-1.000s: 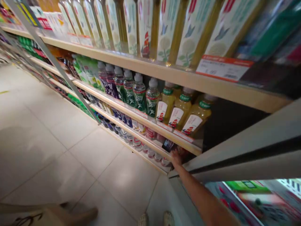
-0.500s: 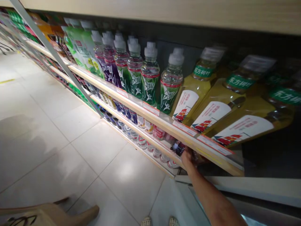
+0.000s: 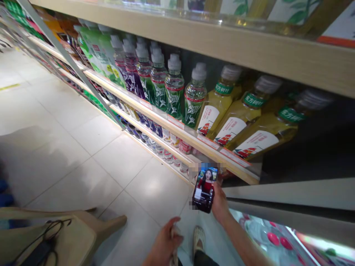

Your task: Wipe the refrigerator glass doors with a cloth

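My right hand (image 3: 220,201) is wrapped around the edge of a smartphone (image 3: 204,190), its lit screen facing up and showing a person in red. The phone is beside the shelf's lower boards, over the floor. Low in the middle, my left hand (image 3: 166,240) is bent with a gap between thumb and fingers; I make out nothing held in it. One shoe (image 3: 198,236) shows to its right, and something pale lies behind its fingers. Past the phone stand green-labelled sports drink bottles (image 3: 174,92) and large yellow tea bottles (image 3: 233,125).
A long shelf board (image 3: 155,114) carries rows of drinks, with another board (image 3: 194,33) above. At lower left is a wooden chair (image 3: 74,236) with a black cable and adapter on it. Lit packaged goods (image 3: 266,236) lie at lower right. Pale tiles (image 3: 116,159) cover the floor.
My right hand has drawn the phone out from by the lower shelf, leftward and nearer, and its screen now shows fully. My left hand has come into view.
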Tool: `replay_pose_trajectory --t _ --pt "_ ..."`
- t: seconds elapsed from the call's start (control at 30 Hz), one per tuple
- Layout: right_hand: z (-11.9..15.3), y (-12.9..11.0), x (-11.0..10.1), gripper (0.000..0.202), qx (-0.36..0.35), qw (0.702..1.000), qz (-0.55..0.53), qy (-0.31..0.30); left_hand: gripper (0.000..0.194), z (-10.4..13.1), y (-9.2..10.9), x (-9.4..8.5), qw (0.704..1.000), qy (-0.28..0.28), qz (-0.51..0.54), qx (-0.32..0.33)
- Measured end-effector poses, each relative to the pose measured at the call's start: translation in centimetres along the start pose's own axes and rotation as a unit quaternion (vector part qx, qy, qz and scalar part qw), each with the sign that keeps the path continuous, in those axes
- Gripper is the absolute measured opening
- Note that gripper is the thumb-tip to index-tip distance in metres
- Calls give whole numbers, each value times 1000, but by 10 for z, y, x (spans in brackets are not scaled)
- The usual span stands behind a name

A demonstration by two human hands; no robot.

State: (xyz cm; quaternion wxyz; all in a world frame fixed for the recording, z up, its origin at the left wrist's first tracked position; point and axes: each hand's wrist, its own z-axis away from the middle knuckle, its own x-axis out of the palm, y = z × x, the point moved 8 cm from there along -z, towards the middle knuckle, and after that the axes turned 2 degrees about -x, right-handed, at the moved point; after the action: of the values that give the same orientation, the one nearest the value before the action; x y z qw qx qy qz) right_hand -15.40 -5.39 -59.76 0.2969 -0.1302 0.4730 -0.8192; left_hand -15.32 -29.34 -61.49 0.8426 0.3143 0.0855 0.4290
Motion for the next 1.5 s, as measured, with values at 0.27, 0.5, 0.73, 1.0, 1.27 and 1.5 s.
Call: replay_pose_trajectory --t 0.27,0.5,0.73,1.0,1.27,1.5 --pt "123 -96 -8 47 -15 998 8 -60 50 82 107 58 978 -143 86 128" --pt "178 -145 -20 50 -50 992 -64 -92 55 137 135 79 976 -172 63 121" --pt "203 -167 -54 47 -112 994 -2 6 47 161 152 99 964 -195 -35 175" --pt "231 -185 -88 49 -172 982 18 73 43 192 159 129 956 -178 -80 220" --pt "262 -186 -141 42 -140 985 -99 -16 60 219 132 182 957 -201 -43 205" --pt "289 -181 -202 55 -157 985 -66 -40 67 245 110 236 959 -226 -28 169"
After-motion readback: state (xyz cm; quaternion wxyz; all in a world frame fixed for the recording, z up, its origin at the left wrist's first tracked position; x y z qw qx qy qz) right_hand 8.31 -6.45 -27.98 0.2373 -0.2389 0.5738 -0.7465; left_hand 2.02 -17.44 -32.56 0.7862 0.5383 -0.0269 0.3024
